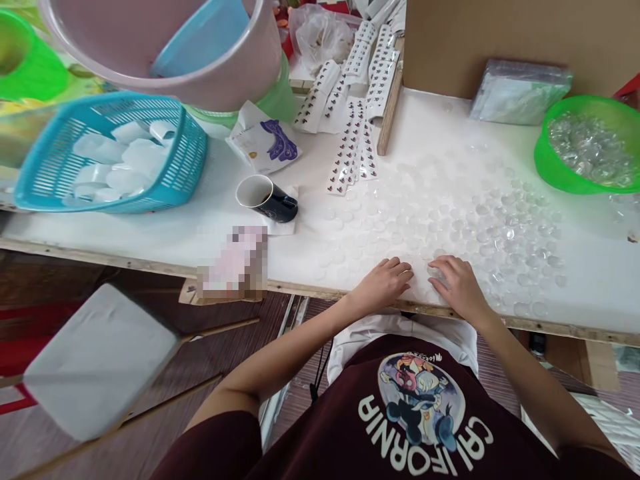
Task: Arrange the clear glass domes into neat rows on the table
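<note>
Left hand (393, 275) curled, contents unclear; right hand (459, 283) curved at clear disc (437, 273), grip unclear. Many discs (510, 219) spread on table (607, 287) beyond hands; heaped green bowl (553, 163), beyond right hand, suggests plenty left.

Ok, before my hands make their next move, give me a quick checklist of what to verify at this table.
1. Clear discs within reach of the hands: ok, many lie spread across the tabletop.
2. Right hand among the discs: ok; whether it grips one, cannot tell.
3. Left hand free of any disc: cannot tell, its curled fingers hide what's beneath.
4. Mug away from both hands: ok, off to the left.
5. Sticker strips away from both hands: ok, farther back.
</note>
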`<move>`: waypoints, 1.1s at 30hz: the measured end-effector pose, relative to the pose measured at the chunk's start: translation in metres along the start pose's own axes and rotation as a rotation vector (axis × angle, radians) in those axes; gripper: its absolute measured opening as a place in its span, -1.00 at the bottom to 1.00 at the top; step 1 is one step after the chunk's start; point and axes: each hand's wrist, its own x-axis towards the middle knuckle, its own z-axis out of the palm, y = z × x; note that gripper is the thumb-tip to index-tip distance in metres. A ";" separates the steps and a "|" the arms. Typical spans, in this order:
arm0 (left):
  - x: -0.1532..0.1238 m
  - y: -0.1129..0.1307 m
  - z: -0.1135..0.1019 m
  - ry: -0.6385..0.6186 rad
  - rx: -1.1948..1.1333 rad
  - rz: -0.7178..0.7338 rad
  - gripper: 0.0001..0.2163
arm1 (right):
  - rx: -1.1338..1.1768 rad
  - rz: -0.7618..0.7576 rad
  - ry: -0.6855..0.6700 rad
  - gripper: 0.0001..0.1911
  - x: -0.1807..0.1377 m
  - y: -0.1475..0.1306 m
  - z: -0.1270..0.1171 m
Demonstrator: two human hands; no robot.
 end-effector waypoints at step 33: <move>0.026 -0.014 0.010 0.074 0.038 -0.070 -0.86 | 0.064 -0.036 -0.043 -0.84 -0.002 -0.007 0.001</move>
